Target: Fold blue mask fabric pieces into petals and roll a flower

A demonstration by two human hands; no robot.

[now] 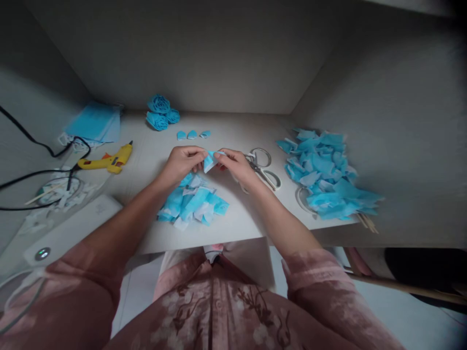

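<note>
**Blue scrap pinched between both hands above the table**

Nearest the person, a heap of scraps (193, 203) in blue and white lies on the table (241, 221), close to its near edge and just under the left forearm. Directly beyond and above that heap, the two hands meet. The left hand (181, 163) and the right hand (235, 164) each close thumb and fingertips on one small blue piece (209, 160), which sits between them at the middle of the table, lifted off the surface. The piece runs roughly from near-left to far-right, with the left fingers on its left edge and the right fingers on its upper right end; both hands are equally close to it, neither one leading.

Just right of the right hand, scissors (263, 170) lie flat, handles toward the far side. Farther right sits a larger pile (324, 172) of blue cuttings. To the left, a yellow glue gun (109, 160) rests with its cord trailing off. Beyond the hands lie three small folded bits (192, 134), and at the far wall, blue rosettes (160, 112).
</note>
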